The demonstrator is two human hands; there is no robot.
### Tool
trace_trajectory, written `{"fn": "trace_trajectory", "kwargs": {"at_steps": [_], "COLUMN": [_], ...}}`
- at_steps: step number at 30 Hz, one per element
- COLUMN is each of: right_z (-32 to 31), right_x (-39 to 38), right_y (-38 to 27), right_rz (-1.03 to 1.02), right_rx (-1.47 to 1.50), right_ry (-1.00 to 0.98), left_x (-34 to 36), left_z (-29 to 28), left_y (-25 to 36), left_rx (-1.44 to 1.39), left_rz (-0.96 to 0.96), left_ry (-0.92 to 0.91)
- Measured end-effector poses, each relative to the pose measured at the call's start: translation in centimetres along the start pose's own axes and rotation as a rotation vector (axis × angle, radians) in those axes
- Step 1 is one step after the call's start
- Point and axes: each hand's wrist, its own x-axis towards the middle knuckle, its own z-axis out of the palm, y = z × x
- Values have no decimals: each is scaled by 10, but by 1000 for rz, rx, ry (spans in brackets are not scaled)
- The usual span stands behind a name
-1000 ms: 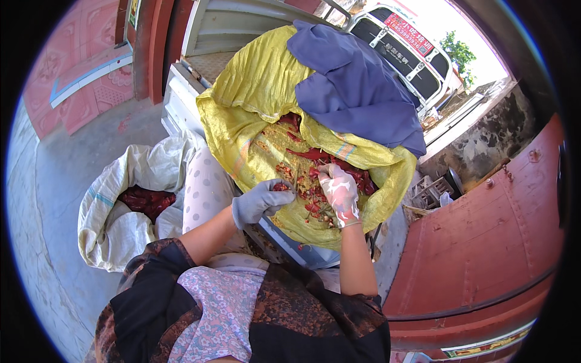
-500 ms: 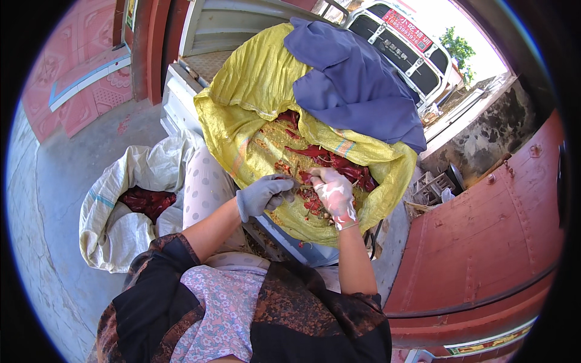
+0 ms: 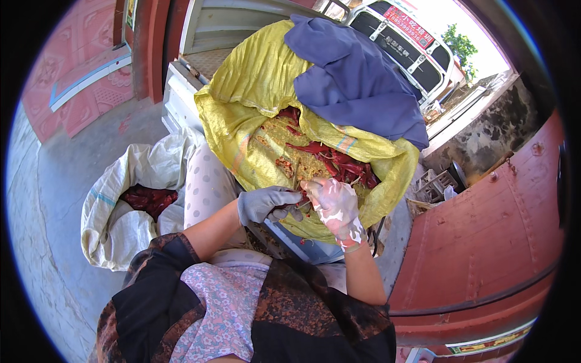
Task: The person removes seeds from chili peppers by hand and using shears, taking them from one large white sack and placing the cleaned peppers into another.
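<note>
My left hand (image 3: pixel 266 204), in a grey glove, is closed round a dried red chili (image 3: pixel 304 196), mostly hidden by the fingers. My right hand (image 3: pixel 334 209), in a white and pink patterned glove, meets it from the right with its fingers pinched at the same chili's stem end. Both hands are above the near part of a yellow woven sack (image 3: pixel 266 130). More dried red chilies (image 3: pixel 342 166) lie in the sack's opening, with loose seeds and bits scattered on its fabric.
A white woven sack (image 3: pixel 100 227) holding dark red chilies (image 3: pixel 148 201) stands on the floor at my left. Blue cloth (image 3: pixel 357 78) drapes over the yellow sack's far side. A red metal door (image 3: pixel 478 224) is at the right; a white vehicle (image 3: pixel 402 45) stands beyond.
My right hand has come nearer to me, and my left has shifted slightly right and nearer. Both remain closed and close together.
</note>
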Motion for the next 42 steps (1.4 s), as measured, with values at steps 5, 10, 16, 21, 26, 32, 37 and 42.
{"fn": "trace_trajectory", "kwargs": {"at_steps": [5,10,16,21,26,32,37,42], "right_z": [-7,-8,10,21,42,45,30,30], "right_x": [-4,-7,-19,-32,-49,-54,-45,-40], "right_y": [-3,-14,-12,-38,-73,-79,-65,-53], "right_rz": [-5,18,69,112,239,523,510,435], "right_rx": [246,236,195,154,337,862,616,460], "right_ry": [7,-87,-62,-24,77,187,197,251], "left_x": [-5,-7,-14,-7,-35,-45,-31,-28], "left_z": [-7,-9,-2,-13,8,11,17,29], "left_y": [1,-7,10,-20,-66,-56,-34,-3], "left_rx": [182,442,287,329,-206,85,-35,386], "left_rz": [7,209,-106,-51,-141,109,-94,15], "left_ry": [-63,-77,40,-18,-128,71,175,217]}}
